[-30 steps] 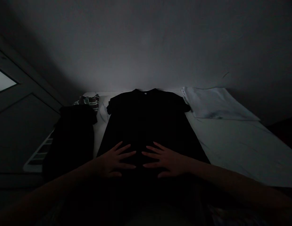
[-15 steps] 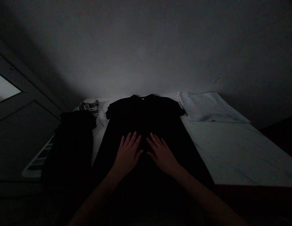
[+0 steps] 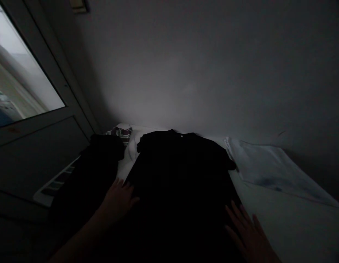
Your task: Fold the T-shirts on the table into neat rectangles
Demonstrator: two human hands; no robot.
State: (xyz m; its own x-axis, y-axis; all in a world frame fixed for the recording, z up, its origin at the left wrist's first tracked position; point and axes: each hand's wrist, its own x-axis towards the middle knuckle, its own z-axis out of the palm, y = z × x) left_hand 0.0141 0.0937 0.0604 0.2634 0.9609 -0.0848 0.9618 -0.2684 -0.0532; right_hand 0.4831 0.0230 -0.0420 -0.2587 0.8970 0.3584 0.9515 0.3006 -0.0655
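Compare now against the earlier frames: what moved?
The left hand and right hand have moved apart, from the middle of the black T-shirt out to its side edges. Both are open, with no visible grip. The head camera has also turned, showing more of the window. The T-shirt still lies flat, with the dark garment on one side and the white folded cloth on the other.

T-shirt: black cloth, matt, fine knit look
dark garment: cloth, matt, surface too dark to tell more
striped fabric: woven-looking cloth, matt
white sheet: smooth cloth, matt, faint creases
folded white cloth: smooth, slight sheen
wall: smooth, matt paint
window frame: smooth, plastic-looking
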